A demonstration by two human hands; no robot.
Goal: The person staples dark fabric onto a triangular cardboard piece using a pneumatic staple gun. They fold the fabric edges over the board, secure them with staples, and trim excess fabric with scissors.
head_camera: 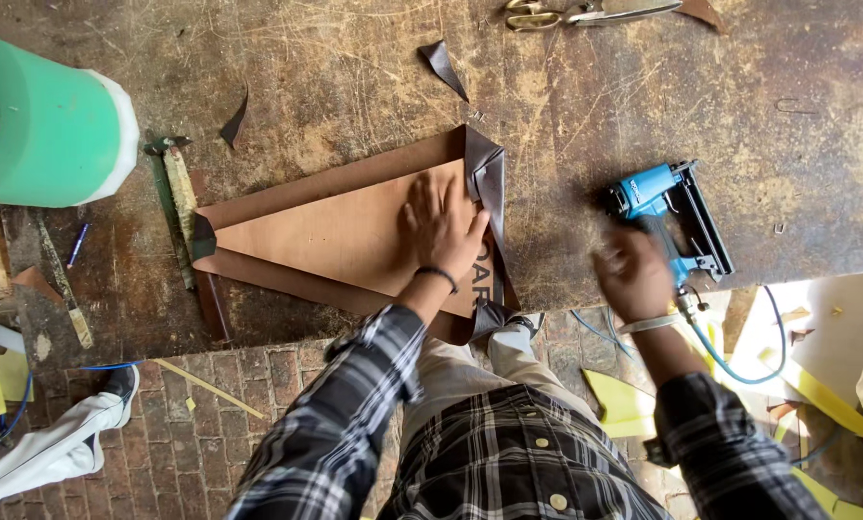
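Triangular board [340,236], thin and stiff, lay on a worn workbench [585,106] over brown leatherette [487,178] whose edges were folded up around it. It looked light and liable to slide, best held flat from above. The left hand [441,226] pressed it open-palmed near its right edge, fingers spread. The right hand [633,274], blurred, closed around the grip of a blue pneumatic stapler [677,217], just right of the board. Scissors [585,13] lay at the far edge, a green roll [51,120] far left.

Matt brown leather sheet [258,207], smooth cardboard triangle [335,236], glossy blue plastic staple gun [667,217], rough scarred wooden workbench [585,106]
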